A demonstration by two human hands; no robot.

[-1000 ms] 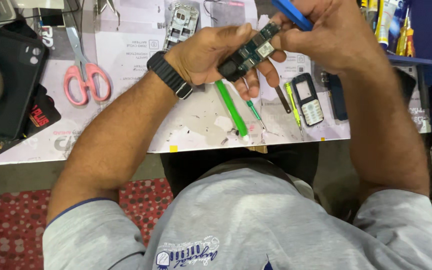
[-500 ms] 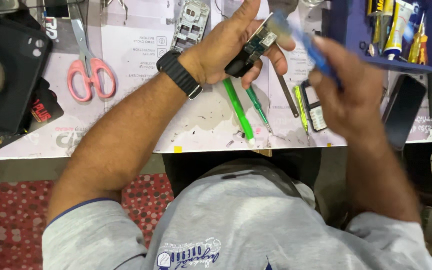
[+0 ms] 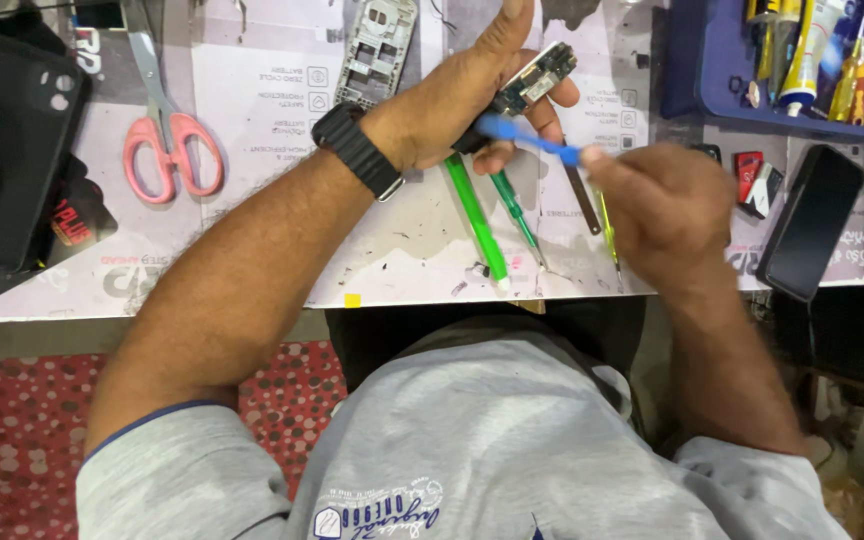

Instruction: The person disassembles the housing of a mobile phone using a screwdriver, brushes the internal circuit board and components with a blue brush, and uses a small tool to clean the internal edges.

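Left hand (image 3: 452,110) fingers clamp the small bare phone circuit board (image 3: 530,80) above the counter (image 3: 282,240) — right hand (image 3: 667,205) fingers, closed on the thin blue plastic tool (image 3: 527,140), probe its edge; the next move likely needs steady, light pressure.

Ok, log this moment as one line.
left hand: holds small circuit board | right hand: holds blue tool, tip at board | below: green screwdrivers on work mat

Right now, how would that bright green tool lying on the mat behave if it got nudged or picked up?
The green tool looks like a thin straight stick, so it is probably stiff and light. It lies loose and flat on the white mat, beside a green screwdriver, so a nudge would likely slide it. If its shaft is round, which the blur hides, it could roll.
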